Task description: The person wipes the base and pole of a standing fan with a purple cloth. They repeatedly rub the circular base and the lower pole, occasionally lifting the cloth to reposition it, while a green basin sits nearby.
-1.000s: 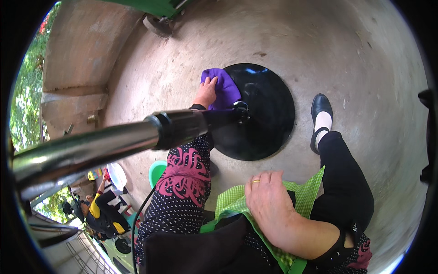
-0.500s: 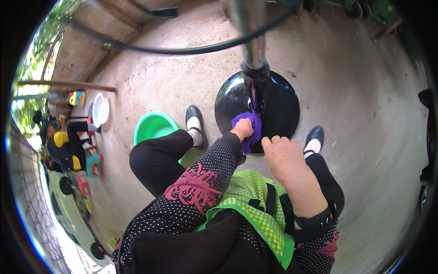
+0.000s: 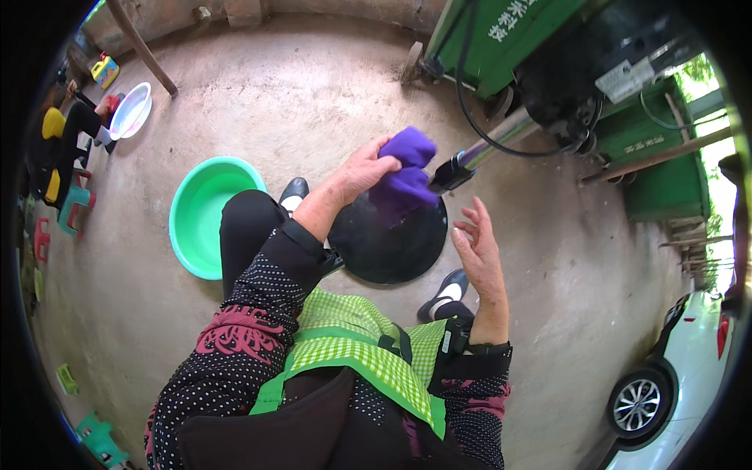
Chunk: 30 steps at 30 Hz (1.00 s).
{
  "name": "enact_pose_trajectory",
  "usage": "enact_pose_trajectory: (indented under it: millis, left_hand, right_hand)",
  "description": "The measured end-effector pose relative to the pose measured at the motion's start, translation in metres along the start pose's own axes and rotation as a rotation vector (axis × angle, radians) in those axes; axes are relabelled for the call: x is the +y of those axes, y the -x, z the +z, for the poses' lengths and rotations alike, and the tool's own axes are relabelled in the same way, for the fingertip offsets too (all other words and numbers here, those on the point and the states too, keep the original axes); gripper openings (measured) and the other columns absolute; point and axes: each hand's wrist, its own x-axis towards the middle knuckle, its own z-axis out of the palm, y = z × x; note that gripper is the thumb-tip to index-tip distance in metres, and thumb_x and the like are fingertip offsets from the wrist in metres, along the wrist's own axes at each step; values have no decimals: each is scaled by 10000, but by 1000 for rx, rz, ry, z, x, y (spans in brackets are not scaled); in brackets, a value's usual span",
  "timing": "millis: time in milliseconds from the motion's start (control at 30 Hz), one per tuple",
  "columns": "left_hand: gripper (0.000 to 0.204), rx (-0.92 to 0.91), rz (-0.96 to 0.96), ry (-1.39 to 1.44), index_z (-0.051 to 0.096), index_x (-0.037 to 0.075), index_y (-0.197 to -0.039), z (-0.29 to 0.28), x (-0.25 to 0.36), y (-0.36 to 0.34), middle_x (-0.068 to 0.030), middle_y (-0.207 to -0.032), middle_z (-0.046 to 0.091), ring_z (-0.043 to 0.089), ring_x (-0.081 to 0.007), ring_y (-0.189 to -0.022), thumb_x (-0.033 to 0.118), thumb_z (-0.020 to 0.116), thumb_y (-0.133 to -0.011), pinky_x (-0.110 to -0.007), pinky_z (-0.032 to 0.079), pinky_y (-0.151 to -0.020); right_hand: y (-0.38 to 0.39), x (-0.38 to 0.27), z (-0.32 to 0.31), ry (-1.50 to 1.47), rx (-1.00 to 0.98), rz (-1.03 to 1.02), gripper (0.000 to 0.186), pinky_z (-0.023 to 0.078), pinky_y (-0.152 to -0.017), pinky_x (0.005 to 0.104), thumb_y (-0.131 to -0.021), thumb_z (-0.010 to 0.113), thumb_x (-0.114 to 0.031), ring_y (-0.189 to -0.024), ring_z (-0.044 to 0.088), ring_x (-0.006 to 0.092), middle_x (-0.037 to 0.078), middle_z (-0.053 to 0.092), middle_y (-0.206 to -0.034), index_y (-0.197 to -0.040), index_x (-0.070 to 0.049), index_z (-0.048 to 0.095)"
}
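Observation:
My left hand [image 3: 362, 174] grips a bunched purple cloth [image 3: 403, 172] above a black round base [image 3: 388, 254], beside a black collar [image 3: 452, 175]. From that collar a shiny metal pole [image 3: 501, 141] rises to a black housing [image 3: 568, 78] with a cable; together they look like a floor-standing fan, seen only in part. My right hand [image 3: 481, 254] is raised to the right of the base, empty, its fingers bent and apart. The cloth hides part of the base and the foot of the pole.
A green basin [image 3: 185, 221] stands by my left knee. Farther left, another person [image 3: 63, 145] sits near a pale basin [image 3: 131, 111] and a teal stool [image 3: 77, 205]. Green cabinets [image 3: 646, 157] stand at the far right, a white car [image 3: 681, 376] at the near right.
My left hand has lifted the purple cloth off the base toward the pole's collar. My right hand has opened its fingers. The view has swung, bringing the housing and the white car in.

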Motion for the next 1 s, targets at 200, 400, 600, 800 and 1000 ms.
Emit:
enact_pose_trajectory:
  millis: [200,400,600,800,1000]
  left_hand:
    - [592,-328,168,506,425,54,-1472,58,73,-6,-89,-1303,581,596,-167,-1140,58,615,-912,-312,487,-1008]
    - [797,-167,719,-379,441,53,-1480,86,92,-34,-137,-1287,561,551,-230,-1189,199,803,-785,-334,429,-1037]
    - [624,-43,878,-558,550,102,-1287,90,73,-46,-136,-1189,620,588,-352,-1141,287,827,-759,-427,507,-947]
    - [618,-80,772,-758,529,96,-1275,74,48,-45,-134,-1111,621,616,-368,-1040,342,806,-782,-451,535,-863]
    - [634,-63,576,-576,482,78,-1372,66,44,-24,-183,-1194,580,596,-383,-1113,339,748,-858,-445,508,-944]
  right_hand:
    - [-38,-28,-4,-27,148,-187,749,434,-1042,305,-937,633,1,-1268,508,198,120,458,-1440,-1569,-53,234]
    - [-68,-46,11,76,20,-241,734,394,-1049,288,-837,686,13,-1236,507,156,34,522,-1335,-1489,-49,354]
    - [-67,-50,30,73,146,-137,817,431,-1015,301,-773,755,14,-1186,545,169,43,536,-1316,-1467,-59,331]
    - [-62,-48,34,139,188,-93,837,423,-1046,345,-727,803,4,-1196,548,184,56,540,-1316,-1444,-68,376]
    - [-61,-50,25,76,113,-229,821,425,-1068,352,-762,803,-9,-1255,520,190,83,527,-1353,-1459,-26,370]
